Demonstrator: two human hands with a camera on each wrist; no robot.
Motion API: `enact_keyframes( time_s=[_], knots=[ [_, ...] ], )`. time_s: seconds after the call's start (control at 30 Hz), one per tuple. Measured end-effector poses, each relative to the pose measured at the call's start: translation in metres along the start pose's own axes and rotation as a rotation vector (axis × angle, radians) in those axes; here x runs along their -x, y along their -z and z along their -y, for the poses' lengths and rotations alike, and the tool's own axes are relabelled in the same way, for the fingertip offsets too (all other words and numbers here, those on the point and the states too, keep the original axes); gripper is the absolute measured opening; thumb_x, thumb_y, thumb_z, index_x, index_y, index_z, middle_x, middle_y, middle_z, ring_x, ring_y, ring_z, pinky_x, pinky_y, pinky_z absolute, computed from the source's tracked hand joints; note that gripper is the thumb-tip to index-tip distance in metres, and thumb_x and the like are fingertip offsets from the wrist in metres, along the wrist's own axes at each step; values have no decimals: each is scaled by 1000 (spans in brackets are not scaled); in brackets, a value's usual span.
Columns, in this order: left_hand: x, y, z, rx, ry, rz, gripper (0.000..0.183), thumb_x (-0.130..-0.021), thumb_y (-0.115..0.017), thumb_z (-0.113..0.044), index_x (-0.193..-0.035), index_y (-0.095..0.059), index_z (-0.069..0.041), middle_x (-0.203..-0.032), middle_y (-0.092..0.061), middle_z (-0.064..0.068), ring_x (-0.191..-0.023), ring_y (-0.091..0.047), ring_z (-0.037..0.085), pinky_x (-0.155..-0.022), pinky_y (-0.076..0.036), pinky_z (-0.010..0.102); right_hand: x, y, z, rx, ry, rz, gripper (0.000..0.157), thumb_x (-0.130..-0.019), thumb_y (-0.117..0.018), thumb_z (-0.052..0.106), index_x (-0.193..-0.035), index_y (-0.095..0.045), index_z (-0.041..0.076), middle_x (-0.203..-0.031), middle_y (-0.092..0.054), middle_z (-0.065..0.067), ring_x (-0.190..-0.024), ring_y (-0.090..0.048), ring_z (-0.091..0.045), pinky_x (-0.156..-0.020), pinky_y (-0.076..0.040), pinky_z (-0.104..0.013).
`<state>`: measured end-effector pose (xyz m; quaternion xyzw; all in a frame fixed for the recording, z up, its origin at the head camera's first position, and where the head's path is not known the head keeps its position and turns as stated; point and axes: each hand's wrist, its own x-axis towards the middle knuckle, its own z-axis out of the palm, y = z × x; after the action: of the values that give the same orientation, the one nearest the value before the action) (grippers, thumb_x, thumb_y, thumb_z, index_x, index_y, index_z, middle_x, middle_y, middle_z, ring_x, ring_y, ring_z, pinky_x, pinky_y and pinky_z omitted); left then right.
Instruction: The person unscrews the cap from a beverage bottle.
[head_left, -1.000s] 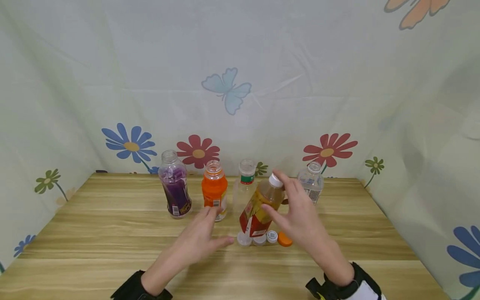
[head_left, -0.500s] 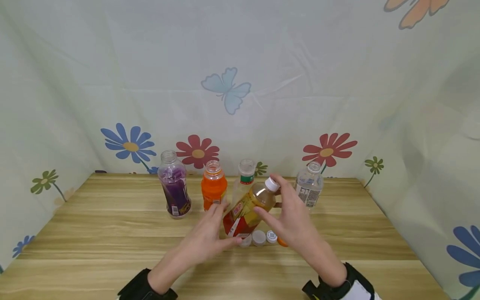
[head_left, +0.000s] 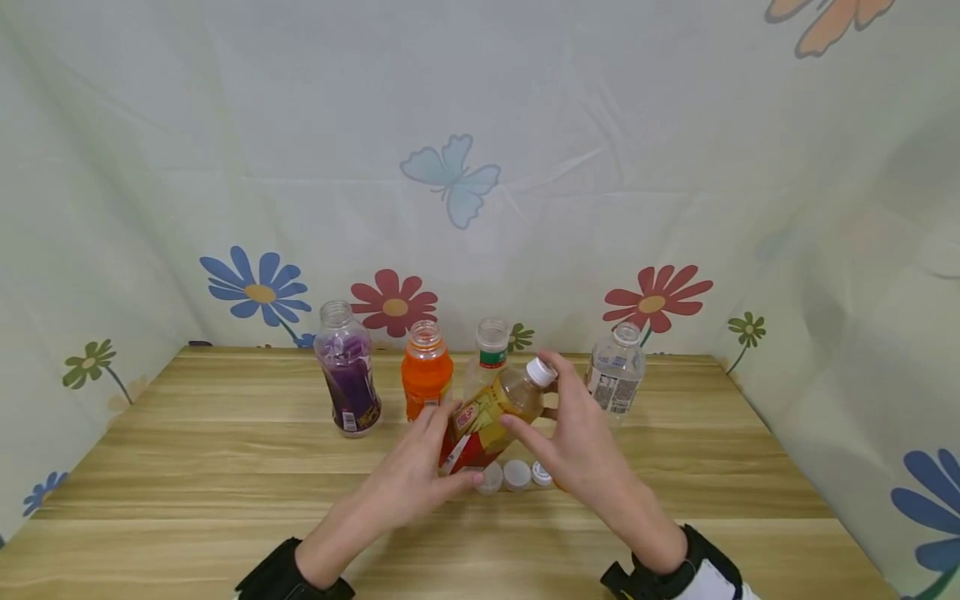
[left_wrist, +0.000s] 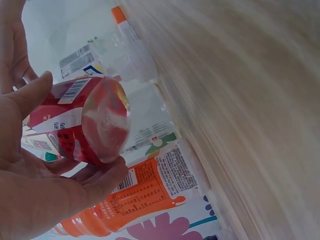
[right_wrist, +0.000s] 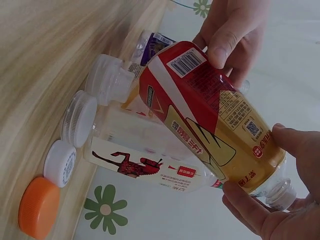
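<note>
A drink bottle (head_left: pixel 491 421) with a red and yellow label and a white cap (head_left: pixel 540 372) hangs tilted above the table, its capped end up and to the right. My left hand (head_left: pixel 408 462) grips it near the base, thumb on one side and fingers on the other, as the left wrist view shows. Around the upper part, my right hand (head_left: pixel 588 437) holds it with thumb and fingers, the index finger reaching to the cap. Below the bottle stand loose caps: two translucent caps (head_left: pixel 517 475), a white cap (right_wrist: pixel 60 163) and an orange cap (right_wrist: pixel 39 207), the last mostly hidden in the head view.
Uncapped bottles stand along the back of the wooden table (head_left: pixel 187 467): a purple-wrapped bottle (head_left: pixel 348 375), an orange bottle (head_left: pixel 426 371), a clear bottle with a green neck band (head_left: pixel 492 357) and a clear bottle with a barcode label (head_left: pixel 615 375). A flowered curtain (head_left: pixel 315 167) hangs behind.
The right hand has brought the bottle left and tilted it further. My left hand, apart from it a second ago, now grips its lower end.
</note>
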<state>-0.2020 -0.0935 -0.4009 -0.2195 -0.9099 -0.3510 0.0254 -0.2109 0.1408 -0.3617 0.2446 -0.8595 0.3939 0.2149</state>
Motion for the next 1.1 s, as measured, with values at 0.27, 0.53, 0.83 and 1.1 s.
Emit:
enact_keyframes(
  time_s=[0.27, 0.53, 0.83, 1.1],
  knots=[
    [-1, -1, -1, 4, -17, -69, 96, -86, -86, -34, -158, -31, -3, -139, -49, 14, -124, -52, 30, -108, -44, 52, 1, -7, 2, -81, -18, -13, 85, -82, -89, 17, -147, -35, 4, -124, -57, -15, -113, -63, -31, -77, -60, -29],
    [-2, 0, -1, -13, -46, -129, 90, -84, -88, -25, -154, -37, -1, -137, -55, 14, -122, -55, 31, -107, -44, 53, 2, -15, 3, -112, -12, -25, 84, -82, -89, 16, -146, -36, 2, -128, -55, -18, -114, -61, -32, -76, -61, -35],
    [-2, 2, 2, -25, -41, -138, 86, -82, -90, -23, -151, -42, -2, -134, -56, 14, -120, -56, 29, -106, -46, 52, 1, -16, -3, -126, 41, -9, 78, -87, -86, 18, -145, -37, 2, -121, -60, -15, -108, -65, -29, -78, -61, -33],
    [-3, 4, 5, -45, -42, -145, 85, -80, -91, -24, -148, -45, -1, -133, -56, 14, -117, -56, 30, -104, -47, 53, 0, -8, -9, -132, 7, 44, 50, -105, -62, 26, -144, -42, 4, -109, -66, -8, -100, -68, -19, -80, -60, -33]
  ],
)
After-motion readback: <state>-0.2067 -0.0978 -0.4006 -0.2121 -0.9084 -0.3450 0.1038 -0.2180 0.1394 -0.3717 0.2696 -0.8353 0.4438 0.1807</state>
